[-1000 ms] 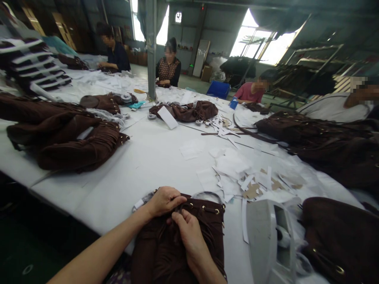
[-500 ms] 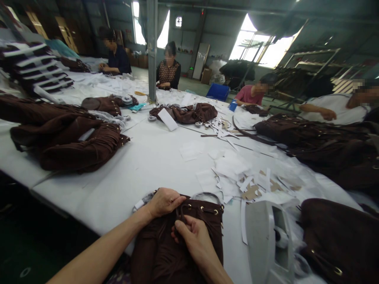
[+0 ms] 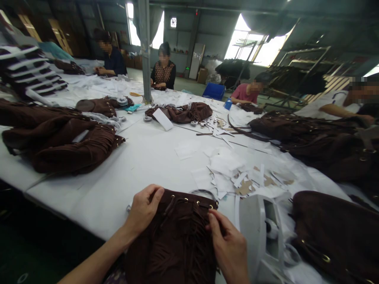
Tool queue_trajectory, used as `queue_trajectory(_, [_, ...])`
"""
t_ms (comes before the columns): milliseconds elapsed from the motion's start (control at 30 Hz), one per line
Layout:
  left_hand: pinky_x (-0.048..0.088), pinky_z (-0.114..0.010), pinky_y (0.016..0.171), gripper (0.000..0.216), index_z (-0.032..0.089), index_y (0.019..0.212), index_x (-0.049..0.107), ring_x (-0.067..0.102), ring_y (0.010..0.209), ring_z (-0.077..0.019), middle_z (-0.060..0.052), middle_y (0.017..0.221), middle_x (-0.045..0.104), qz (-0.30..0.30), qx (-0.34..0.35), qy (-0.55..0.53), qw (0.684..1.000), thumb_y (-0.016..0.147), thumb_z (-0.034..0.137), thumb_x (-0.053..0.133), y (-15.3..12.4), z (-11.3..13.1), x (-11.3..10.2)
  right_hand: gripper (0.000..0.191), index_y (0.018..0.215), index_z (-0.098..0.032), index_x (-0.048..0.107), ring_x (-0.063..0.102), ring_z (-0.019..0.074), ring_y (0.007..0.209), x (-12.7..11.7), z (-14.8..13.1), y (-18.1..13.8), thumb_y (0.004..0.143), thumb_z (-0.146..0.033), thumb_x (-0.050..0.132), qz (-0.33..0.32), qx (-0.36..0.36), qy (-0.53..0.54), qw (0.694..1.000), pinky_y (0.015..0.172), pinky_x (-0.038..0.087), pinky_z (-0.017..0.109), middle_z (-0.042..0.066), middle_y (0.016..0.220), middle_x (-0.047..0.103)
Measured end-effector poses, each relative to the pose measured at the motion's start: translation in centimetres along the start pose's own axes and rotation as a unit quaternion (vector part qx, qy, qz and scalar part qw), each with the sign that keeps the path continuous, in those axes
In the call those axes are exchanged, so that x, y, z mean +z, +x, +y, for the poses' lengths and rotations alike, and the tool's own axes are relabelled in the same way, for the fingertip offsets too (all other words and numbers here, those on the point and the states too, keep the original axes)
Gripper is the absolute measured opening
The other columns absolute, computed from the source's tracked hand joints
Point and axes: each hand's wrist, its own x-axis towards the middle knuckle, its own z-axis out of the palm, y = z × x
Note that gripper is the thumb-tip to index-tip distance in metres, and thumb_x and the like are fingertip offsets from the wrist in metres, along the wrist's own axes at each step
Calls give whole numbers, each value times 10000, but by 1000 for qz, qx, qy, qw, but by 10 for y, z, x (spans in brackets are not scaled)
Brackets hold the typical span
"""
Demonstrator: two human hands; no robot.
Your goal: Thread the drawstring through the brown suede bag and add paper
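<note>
A dark brown drawstring bag [image 3: 168, 244] with fringe and gold eyelets lies at the table's near edge, below me. My left hand [image 3: 145, 207] is closed on the bag's top rim at its left corner, thumb over the edge. At the right corner, my right hand [image 3: 226, 240] pinches the bag's edge just below the last eyelets, thumb against forefinger. A brown cord [image 3: 169, 207] threads through the eyelets, and its loose end hangs near my left hand. A grey wrapped handle [image 3: 204, 192] shows behind the rim.
A grey tape dispenser [image 3: 254, 232] stands right of the bag, beside another brown bag [image 3: 334, 232]. Paper scraps [image 3: 227, 169] lie beyond. Brown bags [image 3: 68, 138] are piled left, more [image 3: 308, 134] at right. Several people sit around the table [image 3: 142, 157]; a post [image 3: 145, 51] rises at its far side.
My right hand has left the cord at the bag's middle and moved right to its edge. My left hand has shifted slightly left along the rim. The view has turned a little.
</note>
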Motion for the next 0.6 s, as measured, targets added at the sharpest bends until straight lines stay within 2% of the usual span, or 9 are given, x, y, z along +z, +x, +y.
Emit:
queue_trajectory(67, [445, -264, 625, 305, 201, 815, 622, 595, 689, -169, -8, 735, 659, -37, -85, -35, 995, 894, 421, 427, -13, 9, -7, 321, 996, -180, 658, 653, 202, 709, -9, 4, 16, 872, -414, 478, 28, -61, -46, 997, 631, 509, 285, 76, 847, 700])
queue_trajectory(167, [429, -252, 574, 360, 189, 773, 628, 599, 678, -170, -9, 731, 672, -139, -135, -57, 979, 874, 471, 429, -24, 16, -6, 271, 984, -184, 645, 641, 217, 875, -7, 5, 35, 895, -284, 409, -1, -166, -129, 978, 776, 498, 322, 89, 979, 671])
queue_trajectory(233, [413, -245, 528, 355, 178, 770, 607, 598, 622, -164, -13, 689, 665, -210, -170, -88, 959, 846, 495, 465, -26, 17, 2, 280, 986, -189, 636, 647, 214, 814, 0, 4, 42, 895, -220, 373, -38, -188, -208, 959, 729, 500, 328, 88, 957, 653])
queue_trajectory(333, [357, -215, 429, 351, 168, 752, 536, 560, 474, -133, -1, 573, 626, -287, -240, -195, 907, 813, 513, 509, -29, 19, 15, 277, 946, -194, 635, 639, 205, 686, 6, 2, 43, 898, -193, 362, -67, -173, -302, 935, 611, 481, 315, 85, 890, 630])
queue_trajectory(400, [382, -206, 448, 366, 157, 750, 521, 568, 486, -120, -11, 591, 635, -291, -276, -273, 874, 772, 518, 575, -32, 21, 22, 250, 873, -191, 637, 637, 213, 698, 4, 2, 42, 890, -191, 387, -71, -164, -313, 933, 628, 476, 319, 86, 848, 630])
queue_trajectory(467, [448, -220, 536, 414, 131, 802, 552, 599, 561, -119, -34, 662, 659, -271, -319, -343, 841, 735, 533, 625, -35, 23, 26, 221, 812, -188, 628, 635, 221, 727, 0, 2, 43, 878, -195, 418, -83, -157, -300, 937, 666, 474, 326, 85, 814, 637])
queue_trajectory(533, [479, -241, 597, 487, 109, 866, 579, 614, 602, -122, -57, 706, 668, -252, -364, -390, 808, 746, 582, 593, -37, 25, 29, 220, 780, -188, 619, 632, 224, 727, -2, 2, 44, 881, -220, 426, -97, -149, -291, 940, 676, 468, 329, 82, 785, 645])
queue_trajectory(600, [481, -251, 601, 547, 94, 892, 590, 621, 605, -129, -81, 715, 672, -243, -394, -401, 791, 785, 624, 510, -37, 26, 32, 240, 761, -189, 614, 631, 226, 716, -3, 0, 46, 892, -249, 422, -109, -137, -301, 937, 660, 455, 324, 79, 763, 652])
